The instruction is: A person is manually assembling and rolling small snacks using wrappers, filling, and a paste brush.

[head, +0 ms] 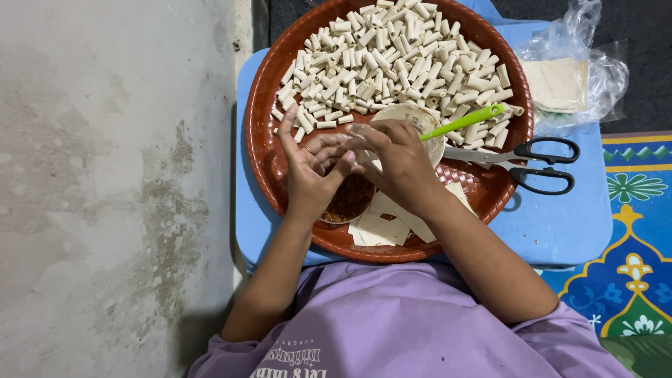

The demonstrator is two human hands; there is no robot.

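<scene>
Left hand [311,168], right hand [399,157] meet fingertips over tray [269,150].

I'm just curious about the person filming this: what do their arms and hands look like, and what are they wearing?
Two bare hands and forearms, no gloves. The left hand has a thin ring on one finger; the right hand shows no jewellery. Both arms are uncovered to about the elbow, where loose short sleeves of a lilac T-shirt begin. The shirt has pale printed lettering on its front. No watch or bracelet is visible.

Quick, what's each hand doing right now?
Left hand: fingers partly spread, pinching a small wrapper with the other hand.
Right hand: closed on the same wrapper.
</scene>
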